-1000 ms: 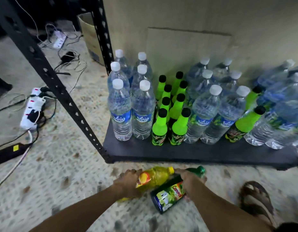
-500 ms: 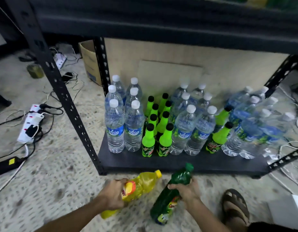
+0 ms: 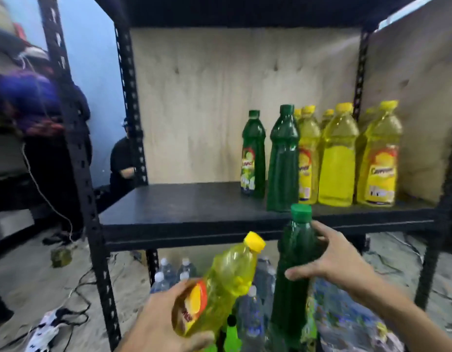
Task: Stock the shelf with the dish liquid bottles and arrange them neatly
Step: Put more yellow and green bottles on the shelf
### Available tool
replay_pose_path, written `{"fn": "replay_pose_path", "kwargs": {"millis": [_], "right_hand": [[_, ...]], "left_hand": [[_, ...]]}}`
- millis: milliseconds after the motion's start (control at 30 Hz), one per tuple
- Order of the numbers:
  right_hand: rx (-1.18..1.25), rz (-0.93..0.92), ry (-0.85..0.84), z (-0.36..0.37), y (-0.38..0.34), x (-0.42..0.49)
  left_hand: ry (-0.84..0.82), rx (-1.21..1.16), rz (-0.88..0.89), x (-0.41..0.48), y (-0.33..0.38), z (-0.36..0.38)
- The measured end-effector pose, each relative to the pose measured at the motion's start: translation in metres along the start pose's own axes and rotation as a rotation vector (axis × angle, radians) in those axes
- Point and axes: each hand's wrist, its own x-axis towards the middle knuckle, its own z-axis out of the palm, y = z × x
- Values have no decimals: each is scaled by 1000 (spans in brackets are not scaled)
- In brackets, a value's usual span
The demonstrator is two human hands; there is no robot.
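Note:
My left hand (image 3: 159, 323) grips a yellow dish liquid bottle (image 3: 220, 280), tilted with its yellow cap up and to the right. My right hand (image 3: 339, 260) holds a green dish liquid bottle (image 3: 293, 275) upright, its cap just below the front edge of the black middle shelf (image 3: 184, 209). On the right half of that shelf stand two green bottles (image 3: 282, 158) and several yellow bottles (image 3: 338, 156) in rows. The left half of the shelf is bare.
Black perforated uprights (image 3: 93, 224) frame the shelf, with plywood (image 3: 207, 102) behind. Water bottles (image 3: 169, 275) crowd the bottom shelf below my hands. Cables and a power strip (image 3: 47, 329) lie on the floor at left. A person in black (image 3: 122, 161) sits behind the rack.
Both hands lifted the bottles from floor level up to the middle shelf's front edge. The view rose from the bottom shelf to the middle shelf, and the green bottle is now upright.

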Motion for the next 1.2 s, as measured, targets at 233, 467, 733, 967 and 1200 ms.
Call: {"fn": "replay_pose_path", "kwargs": {"millis": [233, 467, 733, 967, 1200], "right_hand": [[155, -169, 61, -103, -118, 18], [104, -122, 344, -145, -132, 84], [-132, -102, 564, -140, -119, 134], [-139, -10, 578, -118, -102, 149], [-92, -88, 632, -104, -92, 154]], "left_hand": [[409, -317, 70, 100, 85, -56], [559, -398, -13, 237, 140, -43], [520, -354, -94, 308, 128, 5], [493, -390, -113, 320, 113, 15], [372, -348, -92, 321, 109, 8]]}}
